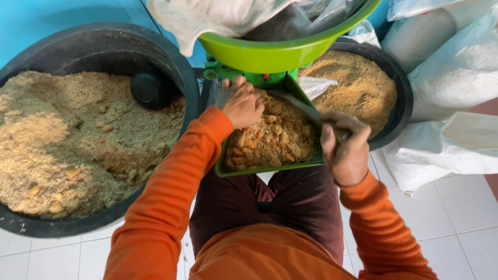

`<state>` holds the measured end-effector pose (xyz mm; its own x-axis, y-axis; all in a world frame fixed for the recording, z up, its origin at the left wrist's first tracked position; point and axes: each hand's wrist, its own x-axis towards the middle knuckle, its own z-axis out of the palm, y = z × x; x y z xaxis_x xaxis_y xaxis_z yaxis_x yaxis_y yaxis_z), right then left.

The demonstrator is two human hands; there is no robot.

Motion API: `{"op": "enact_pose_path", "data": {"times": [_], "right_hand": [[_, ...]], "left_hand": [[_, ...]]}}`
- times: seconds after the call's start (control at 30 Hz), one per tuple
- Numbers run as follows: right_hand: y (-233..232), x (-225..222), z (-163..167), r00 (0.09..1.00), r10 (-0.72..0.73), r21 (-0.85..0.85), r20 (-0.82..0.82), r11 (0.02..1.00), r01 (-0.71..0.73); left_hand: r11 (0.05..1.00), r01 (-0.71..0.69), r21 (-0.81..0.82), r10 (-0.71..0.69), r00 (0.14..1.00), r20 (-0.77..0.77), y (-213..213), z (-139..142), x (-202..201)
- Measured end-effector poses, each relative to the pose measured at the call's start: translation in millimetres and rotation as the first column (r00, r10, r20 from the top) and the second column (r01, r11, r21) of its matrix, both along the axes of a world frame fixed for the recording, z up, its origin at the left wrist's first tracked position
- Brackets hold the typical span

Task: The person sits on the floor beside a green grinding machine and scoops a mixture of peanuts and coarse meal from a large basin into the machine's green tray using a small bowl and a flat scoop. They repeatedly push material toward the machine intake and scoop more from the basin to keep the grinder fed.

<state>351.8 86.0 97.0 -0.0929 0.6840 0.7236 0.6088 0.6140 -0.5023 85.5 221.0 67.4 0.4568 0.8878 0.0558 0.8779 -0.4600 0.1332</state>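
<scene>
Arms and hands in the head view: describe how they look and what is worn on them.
Both arms wear long, bright orange sleeves of soft knit cloth, creased at the elbows and ending at the wrists. The left hand and right hand are bare, with no gloves; no rings, watch or bracelet can be seen. Pale crumbs and dust cling to the fingers of the right hand.

The green tray (270,168) at centre looks like smooth plastic, holding rough, crumbly tan chunks (272,137). The green bowl (280,52) at the top is glossy plastic. The black tubs at left (171,62) and upper right (399,103) are matt, filled with coarse, grainy meal (67,140). Orange sleeves (171,197) are soft knit cloth. White sacks (456,78) at right look woven; floor tiles (461,212) are glossy.
</scene>
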Motion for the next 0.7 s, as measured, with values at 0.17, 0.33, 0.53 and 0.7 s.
{"op": "enact_pose_path", "data": {"times": [0.17, 0.33, 0.53, 0.7], "right_hand": [[3.2, -4.7, -7.1, 0.999, 0.030, 0.035, -0.040, 0.999, -0.028], [-0.6, 1.6, 1.7, 0.999, 0.013, 0.067, -0.046, 0.998, -0.010], [-20.7, 23.3, 30.5, 0.988, -0.079, -0.067, -0.130, 0.995, 0.071], [-4.6, 9.2, 31.9, 0.999, 0.013, -0.102, -0.050, 0.995, -0.018]], "left_hand": [[0.997, 0.056, -0.044, -0.054, 0.997, 0.054, 5.5, 1.9, -3.1], [1.000, -0.003, -0.029, 0.000, 0.995, -0.097, 9.4, -0.5, 3.2], [0.985, 0.066, -0.158, -0.073, 0.997, -0.040, 10.5, 9.0, 13.1], [0.976, 0.004, -0.219, -0.018, 0.998, -0.063, 5.9, 22.1, 2.3]]}}
